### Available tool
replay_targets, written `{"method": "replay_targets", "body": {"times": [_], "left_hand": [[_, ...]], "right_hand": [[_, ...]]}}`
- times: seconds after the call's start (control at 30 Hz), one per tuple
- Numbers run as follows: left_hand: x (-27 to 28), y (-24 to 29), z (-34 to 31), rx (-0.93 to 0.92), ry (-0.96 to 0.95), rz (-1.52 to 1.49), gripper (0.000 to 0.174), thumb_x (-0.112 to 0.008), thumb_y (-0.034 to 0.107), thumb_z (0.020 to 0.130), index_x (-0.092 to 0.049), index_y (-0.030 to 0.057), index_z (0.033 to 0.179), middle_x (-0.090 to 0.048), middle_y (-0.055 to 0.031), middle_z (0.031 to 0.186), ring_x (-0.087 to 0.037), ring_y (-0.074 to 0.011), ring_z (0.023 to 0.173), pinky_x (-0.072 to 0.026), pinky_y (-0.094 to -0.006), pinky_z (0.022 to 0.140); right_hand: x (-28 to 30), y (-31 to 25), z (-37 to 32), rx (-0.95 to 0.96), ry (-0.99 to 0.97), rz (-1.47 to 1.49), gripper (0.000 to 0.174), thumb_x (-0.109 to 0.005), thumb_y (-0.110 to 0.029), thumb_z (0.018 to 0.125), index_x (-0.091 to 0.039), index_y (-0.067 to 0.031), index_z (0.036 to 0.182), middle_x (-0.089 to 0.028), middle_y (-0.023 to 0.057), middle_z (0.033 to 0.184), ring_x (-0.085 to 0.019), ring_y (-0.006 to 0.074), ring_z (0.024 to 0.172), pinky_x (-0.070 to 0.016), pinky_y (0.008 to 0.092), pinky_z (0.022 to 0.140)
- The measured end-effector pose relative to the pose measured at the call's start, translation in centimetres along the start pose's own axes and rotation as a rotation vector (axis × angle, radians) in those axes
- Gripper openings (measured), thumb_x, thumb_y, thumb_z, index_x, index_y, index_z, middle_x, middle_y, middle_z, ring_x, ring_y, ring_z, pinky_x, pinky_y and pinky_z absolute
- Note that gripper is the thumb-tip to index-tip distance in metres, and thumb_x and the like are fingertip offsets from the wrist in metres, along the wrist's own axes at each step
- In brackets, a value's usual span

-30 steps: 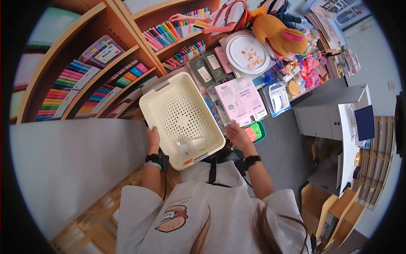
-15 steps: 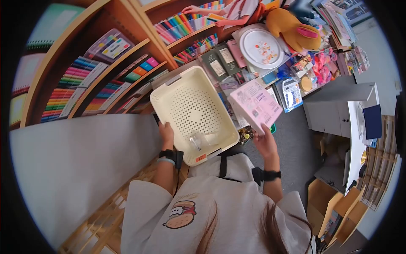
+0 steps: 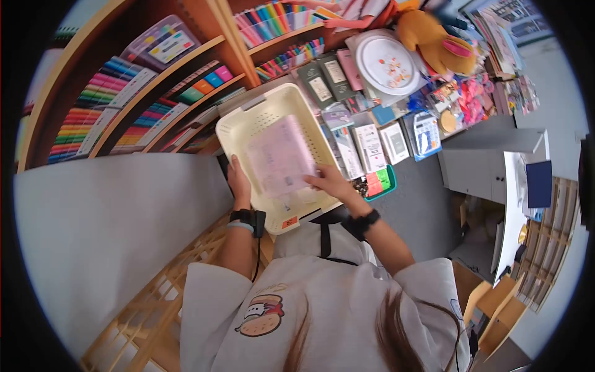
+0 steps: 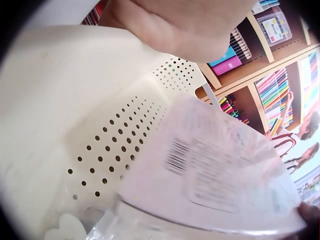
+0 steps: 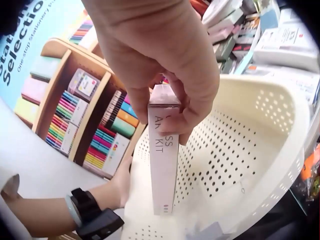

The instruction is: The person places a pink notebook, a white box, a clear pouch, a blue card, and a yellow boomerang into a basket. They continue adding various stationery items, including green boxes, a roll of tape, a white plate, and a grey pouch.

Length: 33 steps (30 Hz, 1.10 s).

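Note:
A cream plastic basket (image 3: 273,102) with a perforated bottom sits in front of me, tilted in the head view. My left hand (image 3: 238,180) holds its left rim. A pink box (image 3: 282,158), lettered as an art kit on its narrow side, overlaps the inside of the basket. The right hand (image 3: 333,186) pinches one edge of this box, thumb on one face and fingers on the other, as the right wrist view shows. In the left wrist view a clear packet (image 4: 102,227) lies in the basket beside the box, partly covered by it.
Boxes, notebooks (image 3: 316,87), a white round lid (image 3: 387,65), a plush toy (image 3: 434,43) and a packaged calculator (image 3: 426,137) crowd the table to the right. A green tray (image 3: 389,183) stands near its front edge. Behind is a backdrop of stationery shelves (image 3: 232,46).
My right hand picked the pink box up off the table and carried it left to the basket. White boxes now show where it lay. The left hand stays at the basket's rim.

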<state>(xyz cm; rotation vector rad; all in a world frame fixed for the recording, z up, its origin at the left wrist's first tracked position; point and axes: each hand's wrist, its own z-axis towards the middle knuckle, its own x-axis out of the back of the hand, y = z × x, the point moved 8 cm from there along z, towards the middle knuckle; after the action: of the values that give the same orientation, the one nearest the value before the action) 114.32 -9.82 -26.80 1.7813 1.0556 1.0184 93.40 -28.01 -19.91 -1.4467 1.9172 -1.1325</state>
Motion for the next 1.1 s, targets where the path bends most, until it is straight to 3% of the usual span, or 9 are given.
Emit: {"method": "replay_targets", "body": {"times": [0.13,0.23,0.3,0.37,0.47,0.67,0.8,1.0,1.1], "left_hand": [[0.0,2.0,-0.9,-0.055,0.074,0.173,0.054,-0.038,0.045,0.087,-0.052,-0.0058,0.101,-0.06,-0.0183,0.093,-0.057,-0.0291,0.084,-0.0424,-0.0365,0.074],[0.3,0.8,0.0,-0.068,0.09,0.213,0.055,-0.036,0.045,0.088,-0.052,-0.0065,0.101,-0.058,-0.0224,0.095,-0.056,-0.0358,0.088,-0.0421,-0.0397,0.075],[0.4,0.4,0.2,-0.065,0.086,0.214,0.056,-0.035,0.045,0.088,-0.051,-0.0069,0.101,-0.058,-0.024,0.096,-0.054,-0.0384,0.089,-0.0418,-0.0408,0.076],[0.4,0.7,0.1,-0.036,0.107,0.357,0.059,-0.033,0.047,0.088,-0.051,-0.0077,0.1,-0.057,-0.0256,0.095,-0.053,-0.0414,0.09,-0.041,-0.0429,0.077],[0.2,2.1,-0.4,-0.11,0.137,0.37,0.056,-0.032,0.04,0.091,-0.054,-0.0118,0.095,-0.06,-0.0242,0.085,-0.057,-0.0367,0.079,-0.0429,-0.038,0.069],[0.2,2.3,-0.7,-0.04,0.106,0.352,0.058,-0.032,0.046,0.088,-0.051,-0.0086,0.097,-0.057,-0.0267,0.092,-0.053,-0.0416,0.088,-0.0401,-0.0439,0.077],[-0.2,2.1,-0.8,-0.052,0.092,0.321,0.057,-0.033,0.045,0.088,-0.051,-0.0085,0.097,-0.057,-0.0264,0.091,-0.053,-0.041,0.088,-0.0406,-0.0427,0.077],[0.1,0.9,0.0,-0.067,0.109,0.227,0.058,-0.033,0.045,0.088,-0.05,-0.0088,0.101,-0.056,-0.0263,0.096,-0.053,-0.0397,0.092,-0.04,-0.0417,0.08],[0.1,1.7,-0.2,-0.116,0.104,0.253,0.058,-0.033,0.045,0.088,-0.049,-0.0082,0.104,-0.056,-0.0263,0.098,-0.052,-0.0401,0.093,-0.0396,-0.0414,0.081]], "right_hand": [[0.6,-0.5,0.3,0.136,0.221,-0.201,0.034,-0.06,-0.023,0.08,-0.056,0.0033,0.1,-0.061,0.0072,0.074,-0.056,0.0106,0.058,-0.0434,0.0216,0.052],[4.8,-1.4,-3.0,0.106,0.343,0.103,0.029,-0.057,-0.015,0.08,-0.055,0.0002,0.105,-0.063,0.0119,0.085,-0.06,0.0142,0.066,-0.048,0.0266,0.062],[10.0,0.9,-5.6,0.155,0.743,-0.092,0.027,-0.06,-0.014,0.077,-0.057,-0.0013,0.101,-0.061,0.012,0.091,-0.058,0.0173,0.074,-0.0468,0.0291,0.064],[14.0,2.5,-8.2,0.16,1.078,-0.49,0.048,-0.068,-0.021,0.069,-0.05,-0.0026,0.11,-0.052,0.0158,0.104,-0.048,0.0302,0.094,-0.0379,0.0382,0.082],[14.5,7.5,-7.1,-0.049,1.036,-0.662,0.077,-0.074,-0.027,0.058,-0.039,0.0021,0.119,-0.046,0.0208,0.11,-0.039,0.0342,0.102,-0.0321,0.0444,0.087],[15.1,9.6,-6.5,0.009,1.022,-0.491,0.075,-0.075,-0.03,0.058,-0.043,0.0057,0.116,-0.052,0.0223,0.1,-0.05,0.0333,0.091,-0.0409,0.0396,0.08],[12.2,1.7,-8.4,0.079,0.758,0.14,0.069,-0.074,-0.031,0.063,-0.046,0.0072,0.113,-0.057,0.016,0.096,-0.056,0.026,0.085,-0.0456,0.0335,0.072],[2.7,-5.3,-7.3,0.307,0.475,-0.225,0.071,-0.067,-0.034,0.073,-0.036,0.0029,0.124,-0.05,0.0178,0.109,-0.053,0.0249,0.094,-0.0453,0.033,0.077],[4.3,-3.3,-7.4,0.309,0.574,-0.145,0.059,-0.068,-0.026,0.071,-0.043,0.0052,0.114,-0.048,0.021,0.105,-0.051,0.0314,0.094,-0.0422,0.0371,0.082]]}}
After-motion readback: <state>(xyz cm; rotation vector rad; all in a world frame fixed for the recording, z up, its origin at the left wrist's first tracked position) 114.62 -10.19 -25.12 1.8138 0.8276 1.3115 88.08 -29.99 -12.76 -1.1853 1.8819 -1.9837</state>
